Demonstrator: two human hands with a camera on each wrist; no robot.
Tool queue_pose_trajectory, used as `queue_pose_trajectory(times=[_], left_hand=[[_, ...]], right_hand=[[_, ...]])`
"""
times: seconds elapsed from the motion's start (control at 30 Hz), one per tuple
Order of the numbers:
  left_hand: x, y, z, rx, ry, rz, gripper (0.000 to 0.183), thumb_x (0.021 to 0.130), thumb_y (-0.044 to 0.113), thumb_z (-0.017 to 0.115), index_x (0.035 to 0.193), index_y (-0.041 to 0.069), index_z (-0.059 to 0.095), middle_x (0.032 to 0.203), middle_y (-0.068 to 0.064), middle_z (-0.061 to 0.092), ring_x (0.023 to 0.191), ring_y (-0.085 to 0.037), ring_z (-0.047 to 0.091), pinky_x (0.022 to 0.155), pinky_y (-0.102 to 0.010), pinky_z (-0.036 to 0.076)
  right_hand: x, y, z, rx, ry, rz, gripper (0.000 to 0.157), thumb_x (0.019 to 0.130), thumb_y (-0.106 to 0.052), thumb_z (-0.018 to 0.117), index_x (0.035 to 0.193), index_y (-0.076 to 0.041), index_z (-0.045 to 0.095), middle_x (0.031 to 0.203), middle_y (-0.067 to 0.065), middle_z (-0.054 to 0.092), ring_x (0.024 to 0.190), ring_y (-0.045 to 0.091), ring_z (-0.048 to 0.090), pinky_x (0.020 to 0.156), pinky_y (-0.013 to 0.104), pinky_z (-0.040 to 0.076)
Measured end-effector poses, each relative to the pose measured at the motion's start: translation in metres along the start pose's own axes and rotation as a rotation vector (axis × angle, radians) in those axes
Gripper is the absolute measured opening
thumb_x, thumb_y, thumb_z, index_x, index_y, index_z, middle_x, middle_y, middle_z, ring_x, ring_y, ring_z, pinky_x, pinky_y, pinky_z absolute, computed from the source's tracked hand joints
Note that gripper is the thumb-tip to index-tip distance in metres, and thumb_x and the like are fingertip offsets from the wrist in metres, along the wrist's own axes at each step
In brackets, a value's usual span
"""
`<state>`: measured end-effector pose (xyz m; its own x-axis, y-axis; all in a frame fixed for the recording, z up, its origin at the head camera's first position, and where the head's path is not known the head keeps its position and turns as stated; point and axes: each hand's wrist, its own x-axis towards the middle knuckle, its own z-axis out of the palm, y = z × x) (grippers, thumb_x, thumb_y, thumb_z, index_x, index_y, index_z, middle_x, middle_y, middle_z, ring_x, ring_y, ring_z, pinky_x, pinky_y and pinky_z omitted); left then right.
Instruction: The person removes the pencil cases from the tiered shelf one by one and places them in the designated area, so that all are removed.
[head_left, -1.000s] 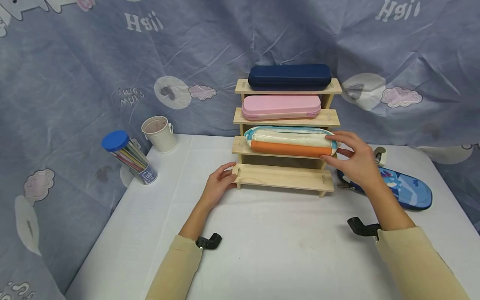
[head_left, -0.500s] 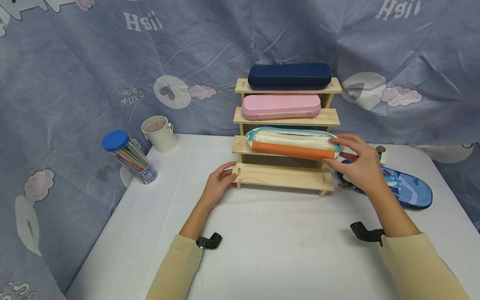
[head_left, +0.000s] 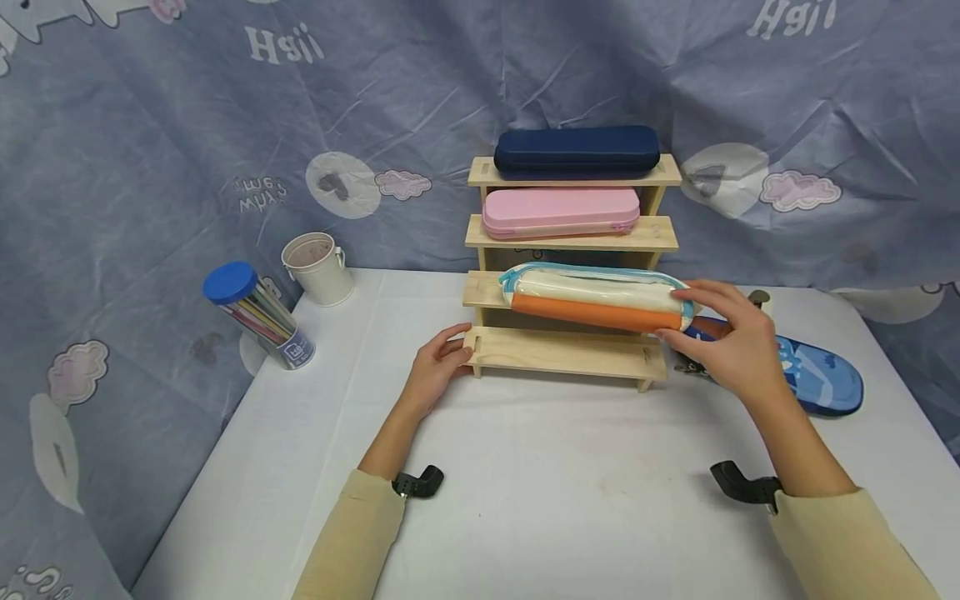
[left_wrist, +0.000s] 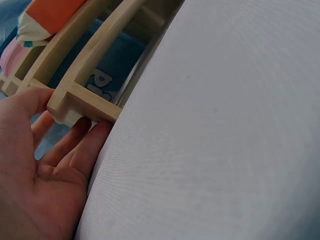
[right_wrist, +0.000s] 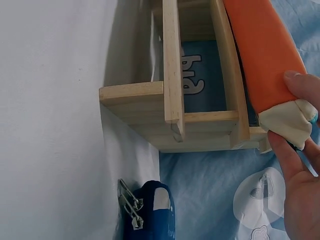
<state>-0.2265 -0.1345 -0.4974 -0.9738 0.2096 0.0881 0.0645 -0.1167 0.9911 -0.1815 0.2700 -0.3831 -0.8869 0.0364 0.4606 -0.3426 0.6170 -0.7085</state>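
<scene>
A stepped wooden rack (head_left: 566, 352) stands on the white table. My left hand (head_left: 438, 367) holds the left end of its lowest step, and in the left wrist view the fingers (left_wrist: 75, 142) bend against the corner. My right hand (head_left: 731, 337) pinches the right end of an orange and cream pencil case (head_left: 600, 310) with a light-blue zip edge. That case tilts down to the right, in front of the third step. In the right wrist view, thumb and fingers are on either side of the cream end. A pink pencil case (head_left: 561, 212) and a navy pencil case (head_left: 576, 152) rest on the upper steps.
A blue patterned pencil case (head_left: 821, 375) lies right of the rack, partly behind my right hand, with a small stapler-like object (head_left: 759, 298) behind it. At the left stand a white bucket (head_left: 321, 271) and a blue-lidded tube of sticks (head_left: 258, 312). Printed cloth hangs behind.
The right hand has drawn the orange and cream pencil case off the third step, forward, down and slightly right, tilting its right end lower. The left hand has stayed on the rack.
</scene>
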Motion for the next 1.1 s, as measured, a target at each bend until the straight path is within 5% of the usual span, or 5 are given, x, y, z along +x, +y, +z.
queue_pose_trajectory(times=[0.67,1.1], left_hand=[[0.001,-0.002,-0.001,-0.015,0.003,-0.001,0.042,0.093,0.011,0.064,0.134,0.016,0.056,0.120,-0.017,0.062,0.103,-0.030,0.064,0.083,-0.042,0.056],[0.002,-0.004,-0.001,-0.011,-0.005,0.012,0.044,0.093,0.012,0.064,0.136,0.013,0.054,0.122,-0.016,0.061,0.103,-0.030,0.064,0.082,-0.041,0.056]], right_hand=[[-0.030,0.002,-0.018,-0.028,0.028,0.030,0.052,0.071,-0.011,0.086,0.120,-0.016,0.069,0.128,-0.002,0.054,0.112,0.008,0.049,0.079,0.005,0.045],[-0.050,0.011,-0.035,0.043,0.060,-0.006,0.059,0.065,0.012,0.083,0.120,-0.006,0.068,0.131,0.007,0.053,0.118,0.010,0.049,0.081,0.008,0.047]])
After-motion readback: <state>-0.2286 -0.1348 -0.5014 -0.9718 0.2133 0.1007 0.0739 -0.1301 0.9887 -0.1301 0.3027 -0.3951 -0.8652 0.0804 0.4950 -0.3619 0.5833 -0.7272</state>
